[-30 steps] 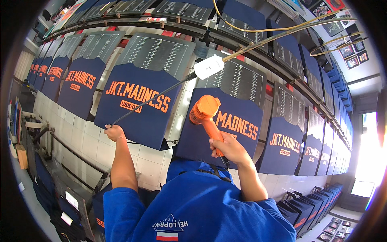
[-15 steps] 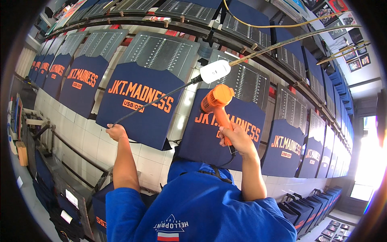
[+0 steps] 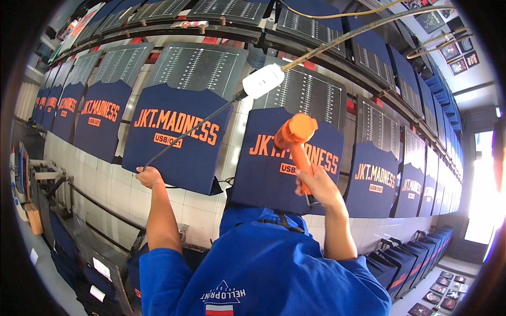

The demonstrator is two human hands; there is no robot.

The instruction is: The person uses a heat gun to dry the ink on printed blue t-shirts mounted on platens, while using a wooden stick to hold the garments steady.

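My right hand (image 3: 320, 185) is wrapped round the handle of an orange hair dryer (image 3: 300, 138), whose head is above the orange lettering of a navy T-shirt (image 3: 263, 184). Between the fingers of my left hand (image 3: 149, 178) is a thin dark power cord (image 3: 197, 126), pulled taut. It slants up to a white power socket (image 3: 262, 81) hanging from a thicker cable (image 3: 337, 42). Under the cord, a second navy T-shirt (image 3: 174, 105) with the same print lies on its grey board. I cannot tell whether the dryer touches the fabric.
Grey printing boards (image 3: 197, 63) with more navy shirts stretch away on both sides. Behind them runs a dark metal rail (image 3: 242, 37) with another row of boards. A metal frame (image 3: 100, 203) stands at lower left; folded navy garments (image 3: 411, 258) are at lower right.
The hair dryer has moved right, from the shirt's upper left to over the middle of its print. The white socket has shifted left and the view has turned slightly. Both hands keep their hold.
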